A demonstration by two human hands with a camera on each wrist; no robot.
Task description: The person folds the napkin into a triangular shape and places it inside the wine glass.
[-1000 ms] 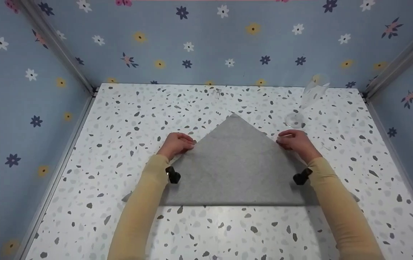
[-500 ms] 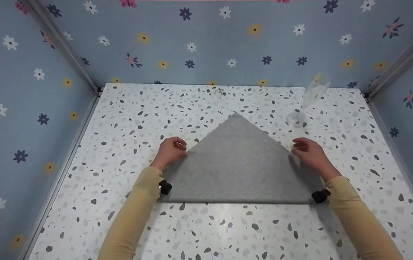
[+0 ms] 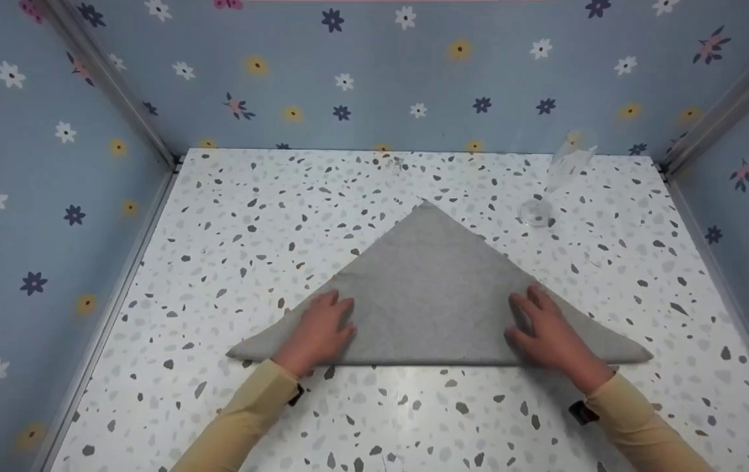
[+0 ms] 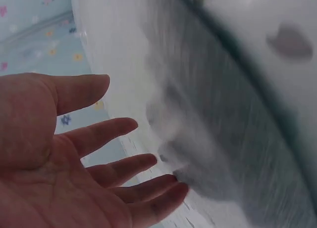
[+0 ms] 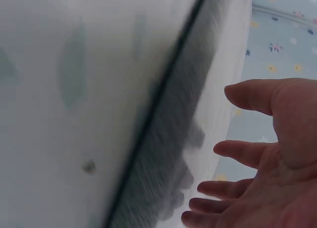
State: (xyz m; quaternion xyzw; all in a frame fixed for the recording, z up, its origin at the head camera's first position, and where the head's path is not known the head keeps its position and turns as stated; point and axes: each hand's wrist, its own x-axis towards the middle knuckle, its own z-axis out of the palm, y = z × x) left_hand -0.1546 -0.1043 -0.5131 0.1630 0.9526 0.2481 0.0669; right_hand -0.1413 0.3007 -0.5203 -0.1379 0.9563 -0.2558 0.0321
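Note:
A grey cloth [image 3: 430, 295], folded into a wide triangle, lies flat with its point toward the back and its straight folded edge toward the front. Over its left part is my left hand [image 3: 319, 333], fingers straight and apart. My right hand [image 3: 548, 335] is over the right part in much the same way. Both wrist views show the palms facing the cloth, with no object in either hand. Fingertips of the left hand [image 4: 89, 159] and of the right hand [image 5: 257, 163] come close to the cloth; whether they touch it I cannot tell.
A clear stemmed glass [image 3: 536, 213] stands behind the cloth on the right. The white speckled table [image 3: 217, 216] has blue flowered panels [image 3: 374, 78] at its back and sides. A small clear item [image 3: 395, 165] lies near the back edge.
Both hands have left the cloth's slanted edges and moved toward the front, over its lower part. Their fingers have straightened. Both side corners of the cloth now show; its shape looks unchanged.

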